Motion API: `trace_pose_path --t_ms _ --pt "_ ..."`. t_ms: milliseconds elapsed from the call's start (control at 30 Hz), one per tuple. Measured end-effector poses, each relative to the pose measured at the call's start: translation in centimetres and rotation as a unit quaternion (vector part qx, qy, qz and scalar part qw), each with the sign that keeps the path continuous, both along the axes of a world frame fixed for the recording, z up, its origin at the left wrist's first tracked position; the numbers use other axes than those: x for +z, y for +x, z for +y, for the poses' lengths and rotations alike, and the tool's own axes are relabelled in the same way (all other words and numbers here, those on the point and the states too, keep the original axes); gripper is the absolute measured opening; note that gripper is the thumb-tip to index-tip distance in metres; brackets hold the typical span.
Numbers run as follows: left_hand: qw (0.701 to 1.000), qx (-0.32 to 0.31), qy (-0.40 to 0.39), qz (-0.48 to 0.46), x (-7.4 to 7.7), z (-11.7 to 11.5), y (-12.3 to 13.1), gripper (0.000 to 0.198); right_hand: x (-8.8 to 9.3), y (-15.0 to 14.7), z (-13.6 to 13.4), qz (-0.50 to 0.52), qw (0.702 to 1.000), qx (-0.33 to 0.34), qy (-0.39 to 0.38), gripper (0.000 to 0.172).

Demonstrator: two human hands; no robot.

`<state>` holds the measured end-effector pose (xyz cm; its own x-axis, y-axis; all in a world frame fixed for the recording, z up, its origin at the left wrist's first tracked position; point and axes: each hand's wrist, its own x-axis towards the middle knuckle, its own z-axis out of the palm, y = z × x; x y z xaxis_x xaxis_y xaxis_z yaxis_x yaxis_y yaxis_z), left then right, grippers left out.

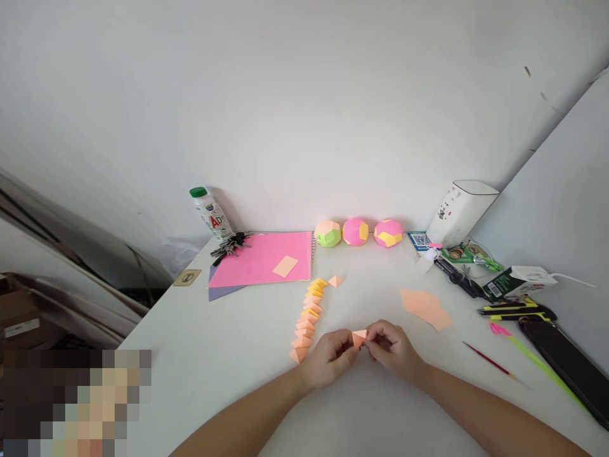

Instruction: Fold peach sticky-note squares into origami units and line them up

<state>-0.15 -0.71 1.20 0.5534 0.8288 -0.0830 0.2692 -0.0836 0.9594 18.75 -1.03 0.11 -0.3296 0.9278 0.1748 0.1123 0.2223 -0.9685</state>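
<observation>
Between my two hands is a small folded piece of orange paper (359, 338), its creased triangular faces showing. My left hand (330, 358) pinches its left side, while the fingers of my right hand (392, 348) are closed on its right edge. Just left of my left hand runs a row of folded paper pieces (307, 324), orange and yellow, leaning one against another. A single folded orange piece (335, 281) sits apart near the top of that row. Right of my hands lie several flat orange paper sheets (425, 308), overlapping.
Three paper balls (355, 232) stand along the wall. A pink sheet (266, 257) lies at the back left, with keys (231, 246) and a bottle (212, 214) by it. On the right are a thin red brush (490, 360), a yellow-black cutter (516, 311) and a black phone (566, 362).
</observation>
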Motion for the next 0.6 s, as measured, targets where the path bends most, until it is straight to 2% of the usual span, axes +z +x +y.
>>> trace_pose_path --t_ms 133,233,367,433,533,600 --pt "0.999 0.039 0.012 0.018 -0.7 0.0 0.1 0.027 0.4 0.0 0.0 0.02 0.999 0.023 -0.036 0.017" --pt "0.999 0.04 0.015 0.007 -0.9 0.0 0.1 0.025 0.9 0.1 -0.1 0.024 0.996 0.045 -0.074 0.013" --pt "0.999 0.035 0.018 0.016 -0.8 0.1 0.0 0.022 1.1 0.2 0.0 0.021 0.993 0.05 -0.101 0.023" --pt "0.999 0.032 0.031 0.016 -0.8 0.0 0.0 0.022 1.0 0.1 0.1 -0.008 0.995 0.064 -0.082 0.017" --pt "0.998 0.025 0.054 0.011 -0.9 0.0 0.1 0.021 0.7 0.0 0.2 -0.056 0.995 0.087 -0.011 0.002" --pt "0.997 0.013 0.07 0.011 -1.0 0.0 0.2 0.021 0.5 -0.2 0.3 -0.074 0.993 0.086 0.028 0.006"
